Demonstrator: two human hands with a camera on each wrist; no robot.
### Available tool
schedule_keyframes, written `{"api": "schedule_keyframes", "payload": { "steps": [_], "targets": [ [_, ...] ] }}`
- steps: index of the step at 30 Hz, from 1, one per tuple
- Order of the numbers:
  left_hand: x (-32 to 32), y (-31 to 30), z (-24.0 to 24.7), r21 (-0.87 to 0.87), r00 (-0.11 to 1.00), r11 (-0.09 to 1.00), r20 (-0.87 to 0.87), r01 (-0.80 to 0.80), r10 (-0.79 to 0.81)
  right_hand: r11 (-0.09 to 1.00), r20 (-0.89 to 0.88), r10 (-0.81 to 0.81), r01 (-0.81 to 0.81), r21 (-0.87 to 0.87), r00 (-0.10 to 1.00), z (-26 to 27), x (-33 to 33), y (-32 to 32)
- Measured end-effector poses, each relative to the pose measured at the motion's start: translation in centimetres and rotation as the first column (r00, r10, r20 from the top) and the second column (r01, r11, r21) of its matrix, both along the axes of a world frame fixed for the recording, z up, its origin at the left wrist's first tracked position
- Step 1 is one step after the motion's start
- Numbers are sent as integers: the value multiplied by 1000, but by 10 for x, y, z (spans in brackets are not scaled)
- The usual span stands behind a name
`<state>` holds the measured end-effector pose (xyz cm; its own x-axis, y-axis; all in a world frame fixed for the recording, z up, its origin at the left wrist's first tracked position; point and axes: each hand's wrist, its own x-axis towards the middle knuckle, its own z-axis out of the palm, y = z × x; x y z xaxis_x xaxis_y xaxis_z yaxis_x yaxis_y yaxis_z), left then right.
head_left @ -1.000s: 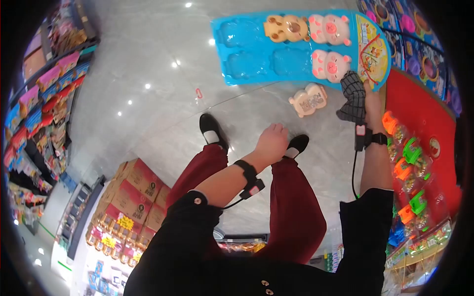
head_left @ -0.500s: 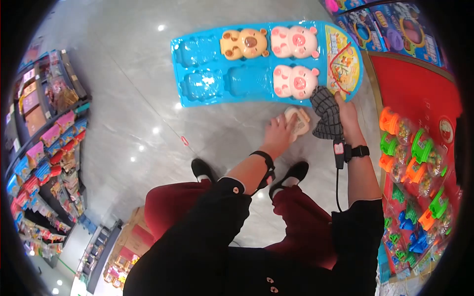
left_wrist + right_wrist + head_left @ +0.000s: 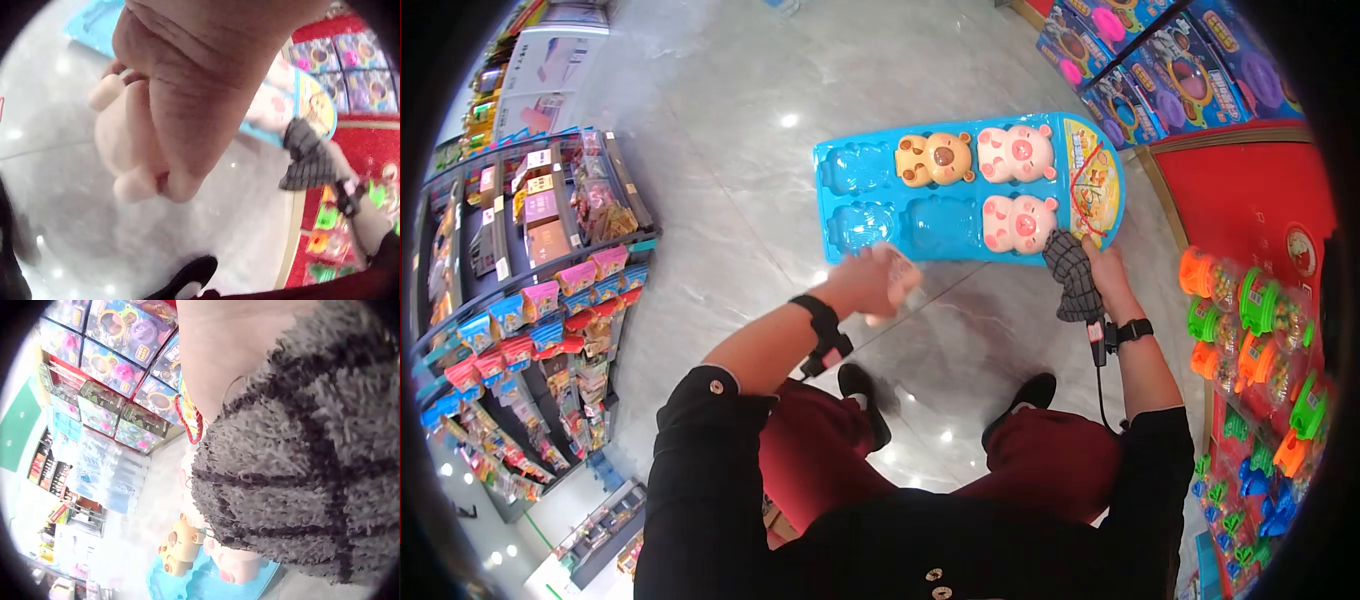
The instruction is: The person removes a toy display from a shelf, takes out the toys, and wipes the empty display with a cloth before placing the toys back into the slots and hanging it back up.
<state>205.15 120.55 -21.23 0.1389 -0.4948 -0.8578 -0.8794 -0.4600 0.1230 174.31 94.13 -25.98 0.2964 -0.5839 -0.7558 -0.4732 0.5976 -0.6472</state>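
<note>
My left hand [image 3: 862, 283] grips a pale pink animal-shaped toy [image 3: 900, 281] just below the near edge of a blue moulded tray [image 3: 950, 257]. Rounded knobs on the toy [image 3: 119, 140] stick out past my palm in the left wrist view. Two pink pig-shaped pieces [image 3: 1018, 154] and one brown bear-shaped piece [image 3: 940, 160] sit in the tray's hollows; its other hollows are bare. At the tray's printed end, my right hand [image 3: 1112, 278] holds a grey checked cloth [image 3: 1072, 280]. Fuzzy cloth [image 3: 300, 481] hides most of those fingers in the right wrist view.
Grey shiny floor [image 3: 730, 90] lies under the tray, with my black shoes [image 3: 1020, 400] below it. A red display [image 3: 1240, 190] with orange and green candy dispensers [image 3: 1255, 300] stands at right, boxed toys [image 3: 1170, 75] behind. Snack shelves [image 3: 550, 260] line the left.
My left hand went from empty to touching the pale pink toy on the floor, then lifted it and carried it left. My right hand stays by the tray's printed end with the cloth.
</note>
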Motion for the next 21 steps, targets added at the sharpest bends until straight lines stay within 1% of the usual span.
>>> {"api": "schedule_keyframes", "payload": {
  "steps": [1, 2, 3, 4, 5, 6, 7, 8, 9, 10, 11, 12, 13, 14, 15, 17, 18, 19, 20, 21],
  "targets": [
    [7, -23, 16, -7, 1000, 1000, 8, 4, -4, 999, -54, 30, -31, -11, 998, -6, -2, 2],
    [11, -45, 32, 35, 985, 988, 71, 153, -155, 998, -111, 61, -64, -20, 992, -12, -4, 5],
    [10, -63, 41, 89, 946, 952, 122, 292, -301, 998, -111, 61, -64, -23, 992, -16, -7, 8],
    [4, -74, 32, 86, 946, 953, 126, 291, -300, 994, -104, 77, -85, -70, 992, -20, -8, 10],
    [-7, -86, 17, 144, 872, 925, 308, 353, -380, 988, -98, 92, -103, -117, 991, -24, -10, 10],
    [-19, -100, 5, 215, 757, 891, 470, 400, -454, 990, -87, 74, -84, -116, 993, -22, -9, 11],
    [-30, -116, -3, 240, 740, 874, 467, 422, -485, 990, -87, 74, -83, -113, 994, -23, -9, 10],
    [-27, -121, -25, 205, 818, 922, 425, 329, -387, 993, -82, 64, -72, -97, 995, -24, -11, 11],
    [-43, -137, -35, 42, 833, 938, 447, 345, -326, 995, -78, 55, -61, -81, 995, -25, -12, 10],
    [-59, -150, -42, -122, 851, 927, 453, 355, -266, 996, -85, 49, -55, -71, 995, -20, -11, 12],
    [-58, -152, -46, -117, 852, 924, 442, 364, -280, 996, -42, 35, -39, -86, 998, -16, -8, 14],
    [-57, -151, -47, -350, 923, 913, 379, 210, -67, 995, -1, 21, -21, -98, 1000, -15, -10, 18],
    [-54, -150, -41, -555, 953, 831, 270, 37, 138, 996, -7, 12, -12, -88, 1000, -17, -14, 20],
    [-44, -147, -33, -568, 947, 815, 183, -117, 263, 997, -13, 13, -14, -75, 1000, -21, -16, 19],
    [-34, -133, -33, -564, 949, 819, 187, -107, 253, 998, -17, 15, -16, -63, 1000, -23, -16, 19],
    [-18, -91, -47, -744, 963, 668, 191, 18, 187, 1000, -29, 0, -1, -30, 1000, -21, -13, 17],
    [-17, -73, -48, -692, 968, 703, 250, 163, 22, 1000, -47, -3, 4, 2, 999, -21, -14, 17],
    [-18, -66, -45, -690, 969, 705, 248, 162, 20, 1000, -50, -4, 4, 6, 999, -23, -15, 17],
    [-20, -60, -44, -642, 937, 689, 298, 337, -182, 1000, -44, -8, 9, 12, 999, -27, -16, 16],
    [-22, -56, -45, -588, 866, 636, 333, 501, -374, 1000, -41, -12, 13, 19, 999, -28, -17, 16]
  ]
}}
